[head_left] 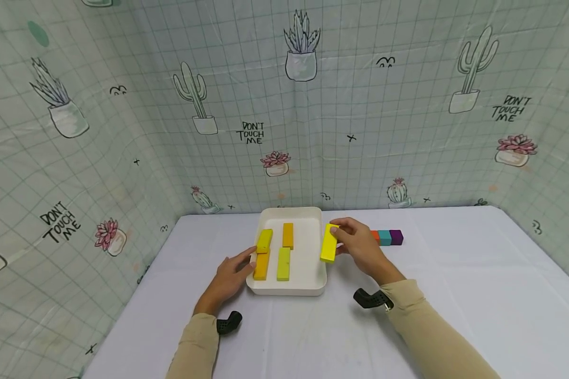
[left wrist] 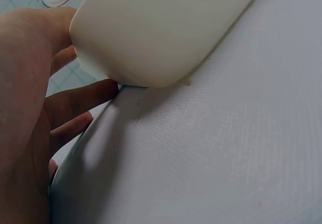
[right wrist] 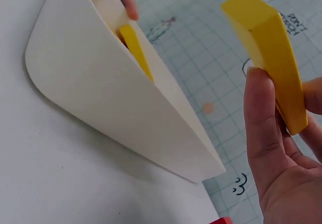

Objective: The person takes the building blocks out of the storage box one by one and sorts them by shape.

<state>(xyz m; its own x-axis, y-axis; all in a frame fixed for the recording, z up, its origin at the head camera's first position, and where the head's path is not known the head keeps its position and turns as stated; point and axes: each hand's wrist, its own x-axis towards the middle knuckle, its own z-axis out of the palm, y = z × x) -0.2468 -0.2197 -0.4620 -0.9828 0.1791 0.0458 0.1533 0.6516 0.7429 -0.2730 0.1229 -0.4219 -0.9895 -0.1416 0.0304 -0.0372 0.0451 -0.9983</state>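
My right hand (head_left: 360,247) pinches a bright yellow rectangular block (head_left: 329,243) between thumb and fingers. The block is tilted and raised above the right rim of a white tray (head_left: 308,287); in the right wrist view the yellow block (right wrist: 274,58) is well apart from the tray wall (right wrist: 100,83). At the tray's left side, my left hand (head_left: 229,276) holds the rim, with other fingers (left wrist: 83,100) against the outside below. Inside lie two yellowish blocks (head_left: 264,240) (head_left: 283,264) and two orange blocks (head_left: 261,266) (head_left: 288,235), in two columns.
Behind my right hand, a short row of small blocks shows orange-red (head_left: 375,236), teal (head_left: 384,238) and purple (head_left: 396,237) pieces; my hand hides part of it. A white cloth covers the table (head_left: 289,337). Patterned curtain (head_left: 351,173) hangs behind and at both sides.
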